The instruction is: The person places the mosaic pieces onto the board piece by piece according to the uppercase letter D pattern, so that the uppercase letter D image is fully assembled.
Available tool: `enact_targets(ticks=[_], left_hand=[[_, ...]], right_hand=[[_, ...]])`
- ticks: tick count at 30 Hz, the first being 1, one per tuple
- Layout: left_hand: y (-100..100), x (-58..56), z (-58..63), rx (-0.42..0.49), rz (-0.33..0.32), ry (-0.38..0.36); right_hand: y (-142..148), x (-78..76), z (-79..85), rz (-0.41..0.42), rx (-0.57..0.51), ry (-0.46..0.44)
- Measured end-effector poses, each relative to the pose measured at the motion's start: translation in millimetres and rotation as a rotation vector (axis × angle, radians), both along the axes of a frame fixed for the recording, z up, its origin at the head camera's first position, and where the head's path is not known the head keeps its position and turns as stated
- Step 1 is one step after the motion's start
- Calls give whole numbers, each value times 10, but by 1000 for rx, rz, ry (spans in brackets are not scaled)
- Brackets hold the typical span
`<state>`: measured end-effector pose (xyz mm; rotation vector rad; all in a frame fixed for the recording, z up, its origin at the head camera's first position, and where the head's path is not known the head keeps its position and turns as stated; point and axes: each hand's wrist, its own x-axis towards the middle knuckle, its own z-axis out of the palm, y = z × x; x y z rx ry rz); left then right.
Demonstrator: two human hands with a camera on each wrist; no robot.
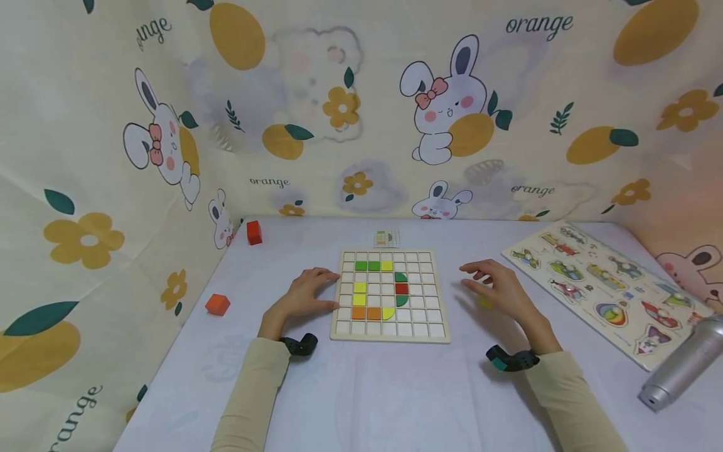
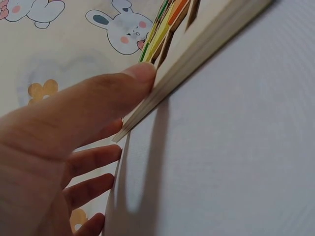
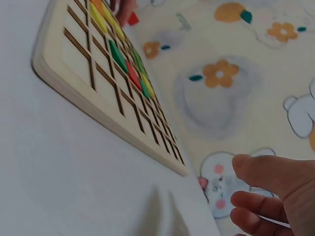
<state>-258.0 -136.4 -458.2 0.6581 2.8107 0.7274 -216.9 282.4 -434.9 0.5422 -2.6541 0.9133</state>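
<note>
A wooden grid board point(image 1: 390, 339) lies on the white table with green, yellow, orange and red pieces in some of its cells. At its left edge is my left hand point(image 1: 307, 292), thumb and fingers spread along the side. In the left wrist view the thumb point(image 2: 140, 76) rests against the board's rim point(image 2: 197, 56). My right hand point(image 1: 499, 290) hovers right of the board with loosely bent fingers and nothing between them. Partly hidden below it, a small yellow piece point(image 1: 484, 302) lies on the table. In the right wrist view the right hand point(image 3: 275, 191) is apart from the board.
Behind the board lies a small patterned card point(image 1: 386, 238). Two red-orange blocks point(image 1: 218, 305) are at the table's left side. On the right, a picture puzzle board point(image 1: 593, 282) lies at an angle, with a silver cylinder point(image 1: 680, 364) before it. Printed cloth walls surround the table.
</note>
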Motion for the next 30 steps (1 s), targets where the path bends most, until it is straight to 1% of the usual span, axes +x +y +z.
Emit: enact_targets(ticks=[2, 4, 11, 14, 17, 21, 30], left_hand=[[3, -2, 4, 4, -2, 3], [5, -3, 8, 7, 0, 6], [10, 6, 14, -5, 6, -7], [11, 9, 15, -11, 8, -12], [12, 10, 13, -13, 7, -10], [13, 17, 15, -7, 2, -4], [10, 14, 4, -18, 9, -2]], right_hand=[[66, 4, 17, -11, 7, -27], [135, 12, 36, -19, 30, -74], [352, 57, 77, -57, 174, -318], [402, 72, 59, -65, 217, -369], [431, 73, 23, -46, 218, -388], [445, 63, -18, -25, 184, -399], [421, 24, -50, -27, 148, -414]])
